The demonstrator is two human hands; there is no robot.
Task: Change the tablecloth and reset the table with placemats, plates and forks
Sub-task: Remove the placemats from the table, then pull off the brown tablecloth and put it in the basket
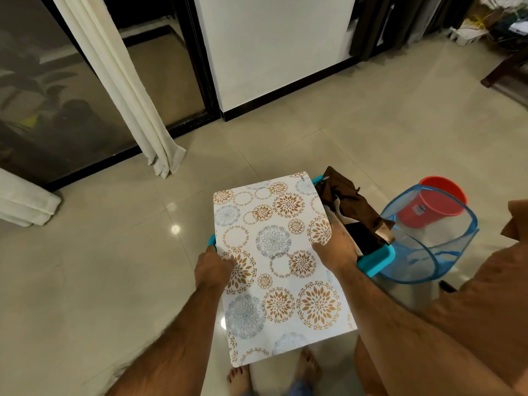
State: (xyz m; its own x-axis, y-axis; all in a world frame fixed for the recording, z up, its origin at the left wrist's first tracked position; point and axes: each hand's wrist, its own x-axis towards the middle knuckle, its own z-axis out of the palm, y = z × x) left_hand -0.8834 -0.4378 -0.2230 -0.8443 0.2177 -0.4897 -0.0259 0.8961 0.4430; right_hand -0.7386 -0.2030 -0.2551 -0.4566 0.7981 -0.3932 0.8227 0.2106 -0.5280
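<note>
A white placemat printed with gold and grey flower circles is held flat in front of me, above the floor. My left hand grips its left edge and my right hand grips its right edge. Beneath it sits a turquoise-rimmed basket, mostly hidden by the placemat. A crumpled brown cloth sticks out of the basket at the placemat's right side. No table, plates or forks are in view.
A blue mesh hamper stands to the right, with a red bucket behind it. A white curtain hangs by the dark glass door at left. Glossy beige floor tiles spread around. My bare feet show at the bottom.
</note>
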